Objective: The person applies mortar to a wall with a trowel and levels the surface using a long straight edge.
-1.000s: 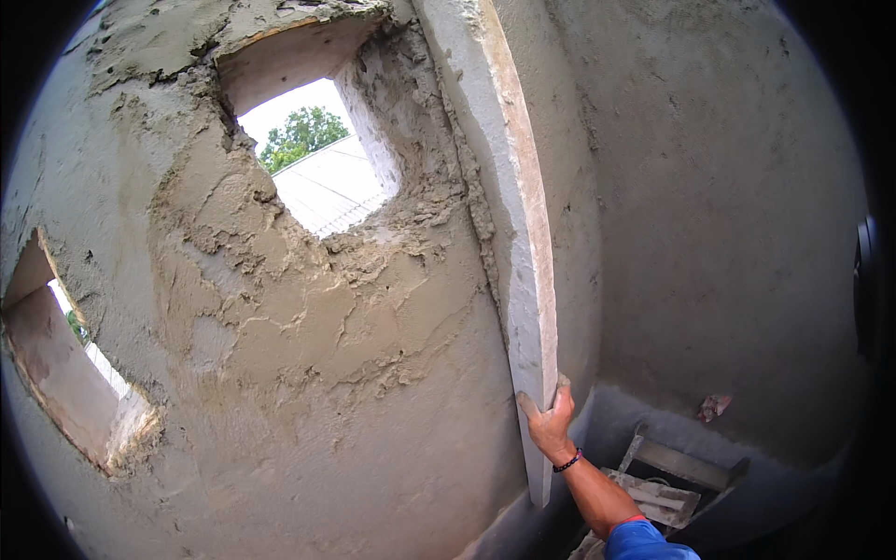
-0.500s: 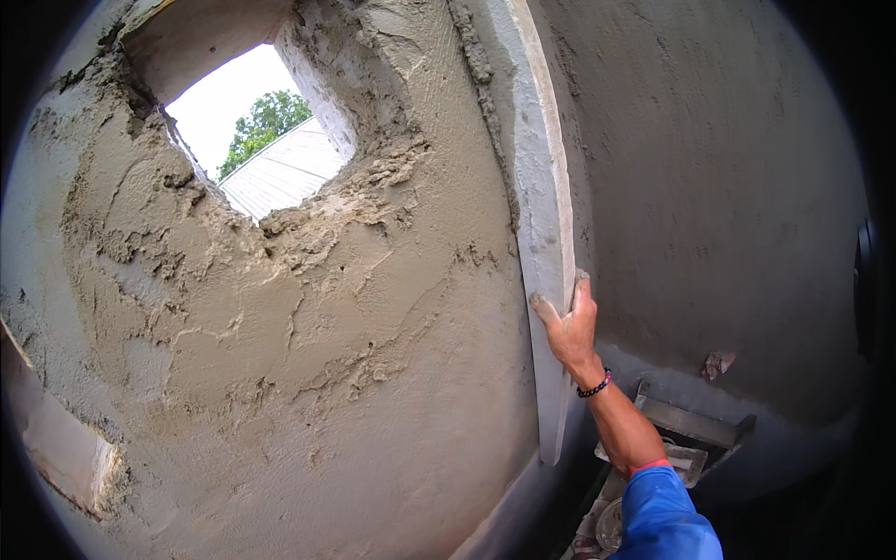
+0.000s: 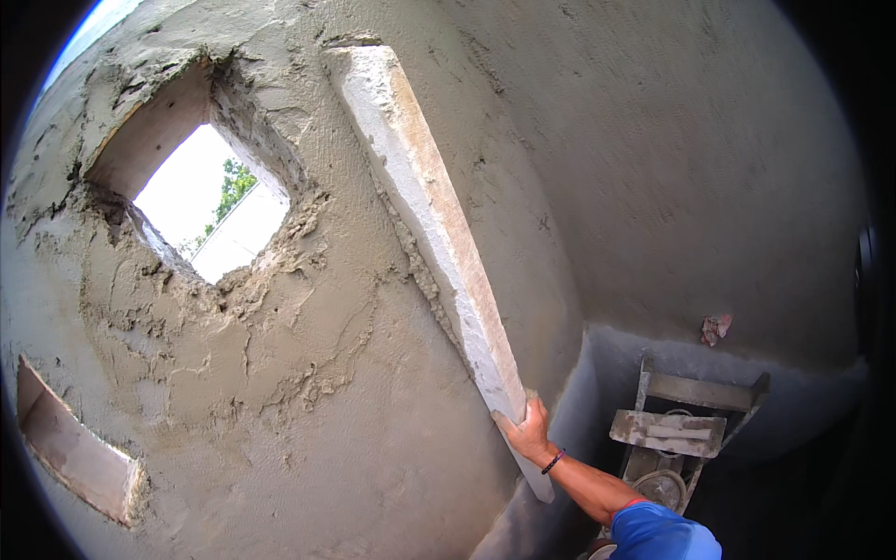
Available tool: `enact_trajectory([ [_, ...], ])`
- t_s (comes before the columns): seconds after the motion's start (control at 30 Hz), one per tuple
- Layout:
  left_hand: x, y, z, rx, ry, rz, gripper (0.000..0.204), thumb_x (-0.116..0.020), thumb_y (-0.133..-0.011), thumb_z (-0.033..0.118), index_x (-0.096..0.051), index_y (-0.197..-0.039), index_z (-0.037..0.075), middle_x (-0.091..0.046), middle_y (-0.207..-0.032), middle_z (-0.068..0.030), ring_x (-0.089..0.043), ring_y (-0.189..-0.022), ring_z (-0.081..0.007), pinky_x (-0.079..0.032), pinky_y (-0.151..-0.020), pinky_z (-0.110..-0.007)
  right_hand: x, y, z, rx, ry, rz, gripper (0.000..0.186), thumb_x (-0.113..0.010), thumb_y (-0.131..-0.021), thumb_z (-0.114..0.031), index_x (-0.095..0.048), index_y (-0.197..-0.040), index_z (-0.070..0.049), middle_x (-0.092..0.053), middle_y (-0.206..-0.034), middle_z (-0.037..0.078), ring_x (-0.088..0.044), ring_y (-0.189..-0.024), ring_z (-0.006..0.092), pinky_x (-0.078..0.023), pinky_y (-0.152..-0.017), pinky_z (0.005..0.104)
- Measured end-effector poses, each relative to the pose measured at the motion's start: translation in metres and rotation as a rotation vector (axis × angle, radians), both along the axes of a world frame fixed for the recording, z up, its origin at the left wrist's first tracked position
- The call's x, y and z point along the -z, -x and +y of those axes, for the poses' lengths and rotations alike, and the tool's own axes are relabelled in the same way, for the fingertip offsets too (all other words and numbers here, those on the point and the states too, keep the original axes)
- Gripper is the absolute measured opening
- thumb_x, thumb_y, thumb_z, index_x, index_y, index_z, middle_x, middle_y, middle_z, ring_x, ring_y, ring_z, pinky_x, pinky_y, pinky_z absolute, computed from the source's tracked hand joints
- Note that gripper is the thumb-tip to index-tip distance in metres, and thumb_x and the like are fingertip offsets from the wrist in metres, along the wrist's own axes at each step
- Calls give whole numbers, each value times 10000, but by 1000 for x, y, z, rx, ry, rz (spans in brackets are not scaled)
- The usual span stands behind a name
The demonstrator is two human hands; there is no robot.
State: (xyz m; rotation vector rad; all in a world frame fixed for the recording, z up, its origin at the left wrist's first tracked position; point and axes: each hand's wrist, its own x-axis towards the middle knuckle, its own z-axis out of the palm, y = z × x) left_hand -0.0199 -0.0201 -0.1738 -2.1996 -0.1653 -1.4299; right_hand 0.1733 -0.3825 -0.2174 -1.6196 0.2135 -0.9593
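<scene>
My right hand (image 3: 530, 434) is closed around the lower part of a long, mortar-smeared straightedge (image 3: 437, 224), thumb on its left side and fingers on the right. The straightedge lies along the wet grey-brown plastered wall (image 3: 308, 411), its top tilted to the left. A ridge of mortar (image 3: 418, 271) is gathered along its left edge. My left hand is out of view.
A rough-edged square window opening (image 3: 201, 201) lies left, with a recessed niche (image 3: 79, 448) below. Lower right, a rectangular float (image 3: 667, 432) rests on a ladder-like stand (image 3: 700, 390) near a round bucket (image 3: 661, 487). A crumpled pinkish scrap (image 3: 716, 329) sits nearby. Another plastered wall (image 3: 709, 177) meets this one.
The straightedge has shifted left across the wall, its top now leaning left, with my right hand still gripping it. The view has shifted, showing the straightedge's upper end and more of the stand.
</scene>
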Motion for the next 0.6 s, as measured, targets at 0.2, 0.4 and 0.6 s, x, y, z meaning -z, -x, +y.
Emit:
enact_trajectory([
  [0.2, 5, 6, 2, -61, 8, 18, 832, -636, -763, 492, -370, -1431, 72, -309, -1440, -323, -290, -1295, -597, -316, -992, -733, -82, -81, -107, 136, -21, -107, 479, -792, -757, -256, -553, -1050, 39, -659, -923, 226, -648, -862, 396, -496, -753, 436],
  [0.4, 6, 3, 3, -20, 0, -8, 829, -507, -854, 550, -255, -1512, 113, -212, -1513, -294, -240, -1335, -584, -294, -1021, -718, -126, -130, -187, 151, 8, -212, 465, -767, -782, -227, -547, -1098, 35, -689, -998, 207, -677, -917, 314, -505, -801, 393],
  [0.6, 15, 4, 16, -24, -30, 27, 865, -454, -878, 577, -187, -1532, 77, -91, -1569, -267, -124, -1385, -576, -249, -1053, -716, -97, -108, -152, 66, -20, -198, 490, -778, -773, -232, -548, -1118, 30, -686, -992, 201, -673, -914, 297, -504, -809, 389],
])
